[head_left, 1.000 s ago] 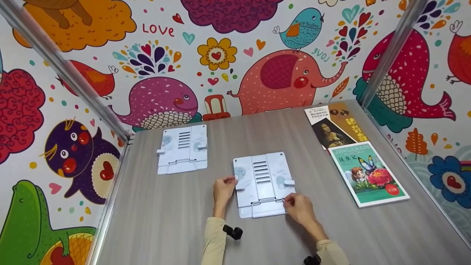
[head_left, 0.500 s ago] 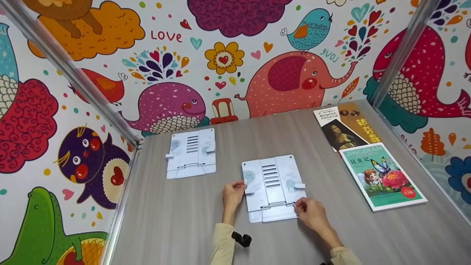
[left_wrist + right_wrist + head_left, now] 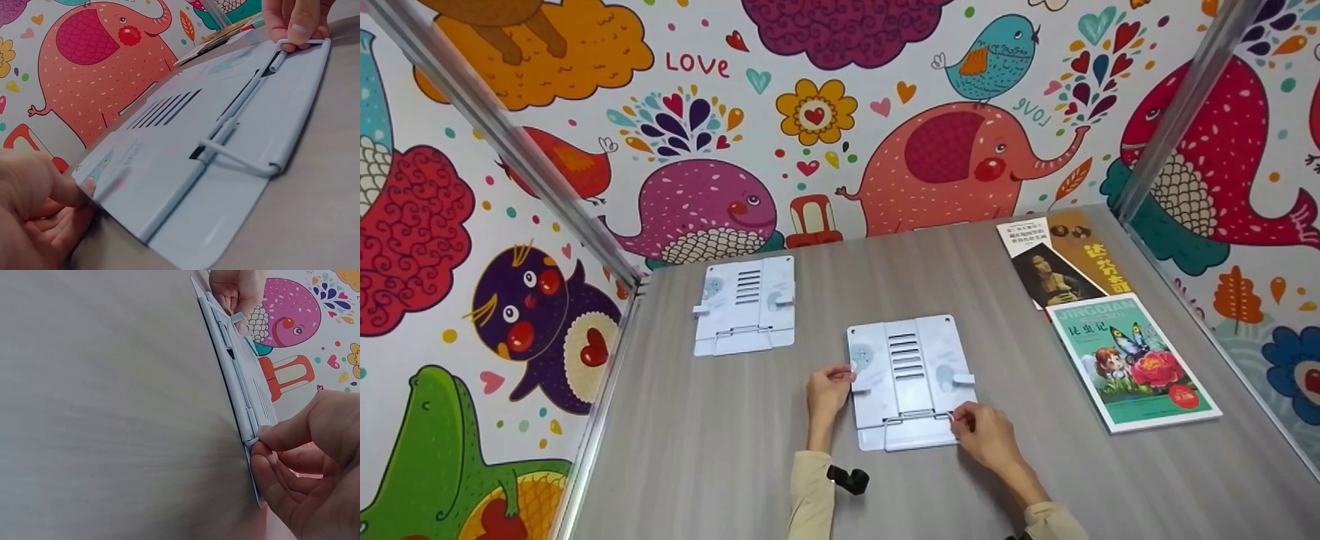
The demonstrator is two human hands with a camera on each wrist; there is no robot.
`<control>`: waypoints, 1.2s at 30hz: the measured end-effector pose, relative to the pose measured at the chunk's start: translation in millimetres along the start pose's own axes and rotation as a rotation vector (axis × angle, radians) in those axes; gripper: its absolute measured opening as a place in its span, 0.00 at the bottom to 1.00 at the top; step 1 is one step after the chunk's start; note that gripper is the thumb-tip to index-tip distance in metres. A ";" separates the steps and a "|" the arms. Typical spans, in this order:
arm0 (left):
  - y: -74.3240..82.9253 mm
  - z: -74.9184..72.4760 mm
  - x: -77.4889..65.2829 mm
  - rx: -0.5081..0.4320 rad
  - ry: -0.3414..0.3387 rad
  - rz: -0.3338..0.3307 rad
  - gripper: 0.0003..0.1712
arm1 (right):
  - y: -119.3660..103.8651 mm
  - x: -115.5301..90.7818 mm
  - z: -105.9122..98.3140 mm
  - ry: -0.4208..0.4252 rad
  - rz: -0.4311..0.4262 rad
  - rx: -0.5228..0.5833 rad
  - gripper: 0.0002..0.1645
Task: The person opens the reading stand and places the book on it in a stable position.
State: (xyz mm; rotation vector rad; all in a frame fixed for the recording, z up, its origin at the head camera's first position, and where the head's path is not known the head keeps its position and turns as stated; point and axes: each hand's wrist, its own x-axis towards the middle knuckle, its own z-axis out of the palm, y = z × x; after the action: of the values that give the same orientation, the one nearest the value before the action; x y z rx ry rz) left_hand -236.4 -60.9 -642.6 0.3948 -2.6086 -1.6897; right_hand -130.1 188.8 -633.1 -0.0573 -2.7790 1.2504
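Observation:
A white folding book stand point(image 3: 877, 367) with slots and a pale print lies flat on the table in front of me. My left hand point(image 3: 829, 394) pinches its left edge, thumb on top and fingers underneath, as the left wrist view shows. At the lower right corner my right hand point(image 3: 988, 435) pinches the end of the wire bracket point(image 3: 242, 160) between thumb and fingertips. That bracket lies low over the stand's front plate point(image 3: 208, 225). A small page clip point(image 3: 964, 379) sticks out at the right edge, just above the right hand.
A second, matching book stand point(image 3: 724, 319) lies at the back left. On the right, a green insect book point(image 3: 1140, 367) overlaps a brown book with a portrait point(image 3: 1046, 274). Patterned wall panels point(image 3: 810, 180) with metal corner posts point(image 3: 510, 142) border the table.
The head view has shifted slightly, moving the whole scene a little to the right in it. Both hands keep the same places on the stand.

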 end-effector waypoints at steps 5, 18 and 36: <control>-3.5 -3.8 -3.9 -0.004 0.009 -0.011 0.06 | 0.4 -5.0 4.9 0.020 -0.033 -0.012 0.10; 5.9 11.3 -2.8 -0.025 -0.004 -0.055 0.06 | 13.3 -7.1 -3.5 0.059 -0.024 -0.016 0.06; 6.8 5.0 1.7 0.031 0.048 -0.117 0.06 | 21.3 -10.1 3.0 0.064 -0.100 0.139 0.10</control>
State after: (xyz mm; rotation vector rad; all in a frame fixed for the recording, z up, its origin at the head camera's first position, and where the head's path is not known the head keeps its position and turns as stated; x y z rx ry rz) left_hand -240.2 -54.2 -638.8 0.5920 -2.6279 -1.6512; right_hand -120.4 199.9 -651.7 0.0505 -2.5993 1.3869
